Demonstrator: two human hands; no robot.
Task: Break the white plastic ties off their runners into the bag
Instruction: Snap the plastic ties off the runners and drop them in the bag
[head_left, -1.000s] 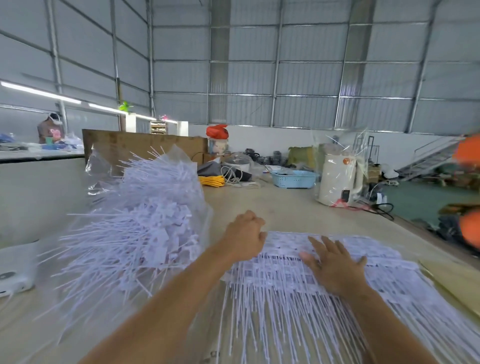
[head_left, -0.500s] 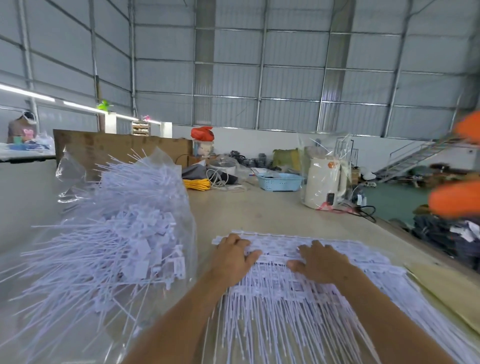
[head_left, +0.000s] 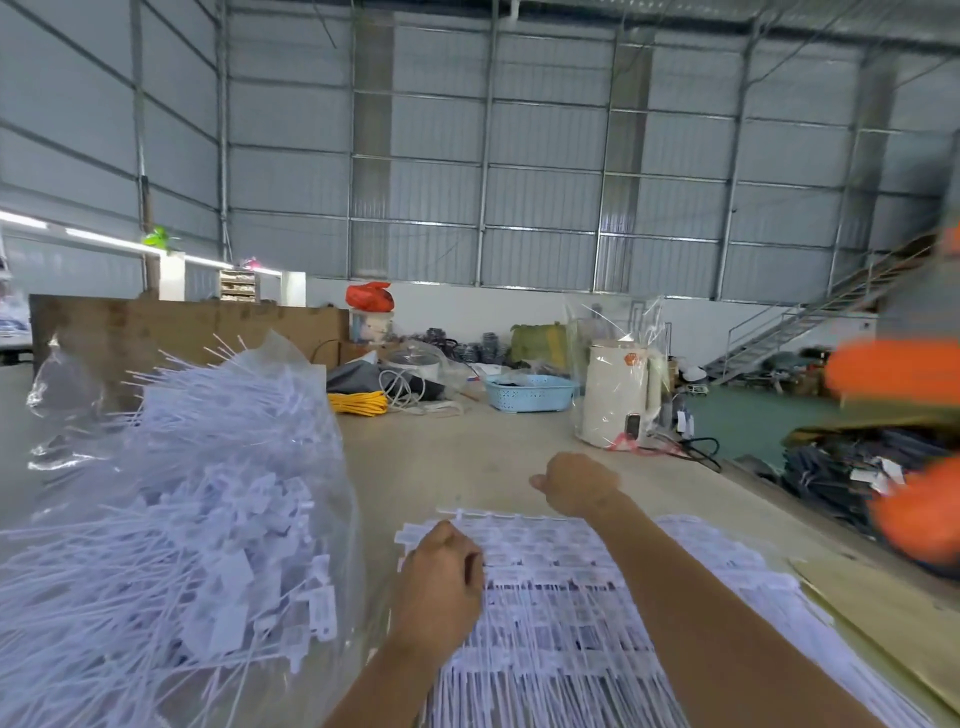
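Ties (head_left: 566, 587) in white plastic, still joined on their runners, lie as a flat stack on the near part of the table (head_left: 467, 457), their long tails running toward the camera. The left hand (head_left: 441, 582) sits on the stack's left far corner with its fingers curled into a fist over the tag ends; whether it actually pinches a tie cannot be told. The right hand (head_left: 576, 486) is at the stack's far edge, also curled, with the thumb pointing left, and what it grips, if anything, is hidden. Just left of the stack stands a clear plastic bag (head_left: 322, 519), bulging with loose white ties whose tails bristle out in every direction. Farther along the table are a blue basket (head_left: 530, 396), a coil of yellow cable (head_left: 358, 402) and a cream kettle (head_left: 615, 395) wrapped in clear film.
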